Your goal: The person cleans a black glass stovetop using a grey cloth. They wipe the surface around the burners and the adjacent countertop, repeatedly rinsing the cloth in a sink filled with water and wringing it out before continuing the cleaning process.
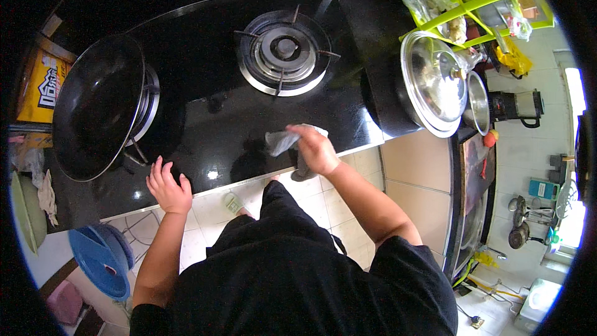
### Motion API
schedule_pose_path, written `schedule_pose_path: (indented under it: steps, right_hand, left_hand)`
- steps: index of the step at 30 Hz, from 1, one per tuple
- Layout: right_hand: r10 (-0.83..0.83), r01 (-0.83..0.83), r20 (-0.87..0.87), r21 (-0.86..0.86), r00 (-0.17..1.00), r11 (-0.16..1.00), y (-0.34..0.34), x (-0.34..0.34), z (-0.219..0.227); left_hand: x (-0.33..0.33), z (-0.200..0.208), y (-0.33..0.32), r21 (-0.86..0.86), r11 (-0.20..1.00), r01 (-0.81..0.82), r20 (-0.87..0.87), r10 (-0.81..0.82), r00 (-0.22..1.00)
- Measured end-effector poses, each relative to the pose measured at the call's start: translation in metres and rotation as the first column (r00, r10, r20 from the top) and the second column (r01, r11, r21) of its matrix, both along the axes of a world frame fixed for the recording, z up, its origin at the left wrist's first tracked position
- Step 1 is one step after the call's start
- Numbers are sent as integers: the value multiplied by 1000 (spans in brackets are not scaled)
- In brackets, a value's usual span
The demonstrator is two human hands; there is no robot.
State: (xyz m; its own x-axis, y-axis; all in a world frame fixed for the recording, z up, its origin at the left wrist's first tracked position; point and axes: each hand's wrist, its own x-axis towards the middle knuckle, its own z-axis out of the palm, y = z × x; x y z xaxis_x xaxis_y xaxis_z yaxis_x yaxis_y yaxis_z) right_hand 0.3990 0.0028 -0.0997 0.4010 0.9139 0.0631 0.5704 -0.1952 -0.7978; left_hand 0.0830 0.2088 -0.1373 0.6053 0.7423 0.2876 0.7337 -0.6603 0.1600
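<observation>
I have the right hand (316, 151) clamped on a grey-white cloth (283, 142), the fingers together over its upper part. The cloth extends to the left of this grip, above the front portion of the black countertop (217, 109). I cannot tell from my feed whether its lower side contacts the surface.

I have the left hand (169, 188) to the left of the grip and slightly nearer the body, at the front edge of the countertop. Its fingers are apart, pointing away from the body, and hold nothing.

Reference positions, taken from the right-hand grip:
- Beyond it and slightly left: a gas burner (285, 50), its grate bare.
- Far left, past the left hand: a black wok (99, 106), tilted, over a second burner (149, 109).
- Right and beyond: a pot lid (435, 78), transparent with a metal rim.
- Farther right, past the lid: a metal bowl (477, 104).
</observation>
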Motion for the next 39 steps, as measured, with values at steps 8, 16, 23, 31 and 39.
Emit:
schedule_pose_path:
  steps: [8,16,23,31,39]
  right_hand:
    - [-581,597,273,30,766,801,-70,103,-2]
    - [-406,624,600,-208,690,753,-6,81,-34]
    - [-317,489,618,-127,719,863,73,275,-43]
    - [-31,180,698,-142,715,973,141,322,-47]
    - [-33,66,627,-30,778,997,32,184,-26]
  left_hand:
    - [-2,2,0,13,1000,8,-15,-8,1000]
    - [-1,5,0,-15,1000,28,-37,-28,999]
    - [2,6,3,-12,997,78,-60,-79,995]
    - [-2,4,4,-47,996,70,-58,-73,996]
    - [-4,12,-2,-72,997,1,-54,-5,999]
